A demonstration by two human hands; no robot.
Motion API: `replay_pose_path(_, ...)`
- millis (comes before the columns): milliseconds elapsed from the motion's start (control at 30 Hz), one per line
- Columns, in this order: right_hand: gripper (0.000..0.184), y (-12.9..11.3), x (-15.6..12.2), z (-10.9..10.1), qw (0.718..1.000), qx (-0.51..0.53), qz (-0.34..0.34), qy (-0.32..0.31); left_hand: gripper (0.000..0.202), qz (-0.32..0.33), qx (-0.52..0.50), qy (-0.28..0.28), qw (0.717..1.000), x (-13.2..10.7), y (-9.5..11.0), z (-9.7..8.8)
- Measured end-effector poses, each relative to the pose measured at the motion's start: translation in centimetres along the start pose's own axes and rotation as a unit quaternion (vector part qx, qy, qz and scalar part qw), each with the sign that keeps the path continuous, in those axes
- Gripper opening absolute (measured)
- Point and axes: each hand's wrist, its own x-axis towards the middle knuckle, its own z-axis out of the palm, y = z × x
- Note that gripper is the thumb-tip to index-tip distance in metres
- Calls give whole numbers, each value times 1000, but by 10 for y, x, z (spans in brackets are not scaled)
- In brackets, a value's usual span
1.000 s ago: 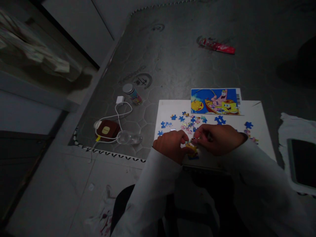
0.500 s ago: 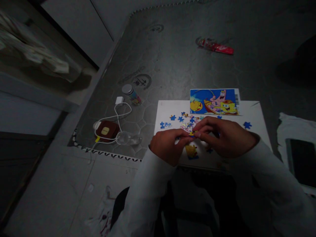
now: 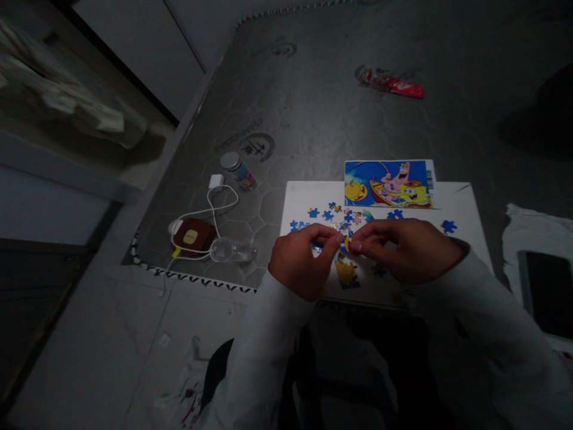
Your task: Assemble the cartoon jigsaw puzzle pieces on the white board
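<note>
Pinched in the fingers of my right hand (image 3: 405, 249) is a small yellow-and-blue jigsaw puzzle piece (image 3: 348, 243). Thumb and forefinger of my left hand (image 3: 301, 258) are closed together at the piece's left edge and appear to grip it too. Just below lies a joined block of yellow and blue puzzle pieces (image 3: 347, 272) on the white board (image 3: 456, 203). Loose blue pieces (image 3: 314, 212) and pinkish ones are scattered beyond my fingers, some partly hidden by them. At the board's far side rests a picture card (image 3: 388, 184) with cartoon characters.
Left of the board are a clear plastic bottle (image 3: 235, 251), a brown box (image 3: 194, 237) with a white cable, a charger plug (image 3: 216, 181) and a lidded canister (image 3: 239, 170). A red wrapper (image 3: 394, 83) lies far back. A dark phone (image 3: 547, 292) sits on white cloth at right.
The yellow piece has been turned between my fingertips, showing more of its yellow face. My left hand has shifted slightly, and more blue pieces show beyond my right hand.
</note>
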Motion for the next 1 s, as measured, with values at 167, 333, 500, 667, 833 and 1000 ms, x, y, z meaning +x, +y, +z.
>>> replay_pose_path(167, 20, -3, 0, -1, 1000, 2, 10, -29, 16, -1, 1, 8, 1000, 0, 0, 1)
replay_pose_path(333, 20, -4, -1, -1, 1000, 13, -12, -16, 12, 10, -21, -4, 1000, -1, -1, -2)
replay_pose_path(500, 18, -7, -4, 0, 1000, 17, 4, -13, 18, 41, -58, -24, 997, 0, -6, -1)
replay_pose_path(667, 16, -7, -4, 0, 1000, -3, -6, -2, 22, 59, -62, -38, 996, 1, -8, -1)
replay_pose_path(833, 19, -9, -3, 0, 1000, -19, 3, 7, 21, 58, -45, -41, 996, 1, -4, -2)
replay_pose_path(1000, 20, -4, -2, -1, 998, -46, -17, 24, 26, 70, -53, -35, 996, 1, -4, -1)
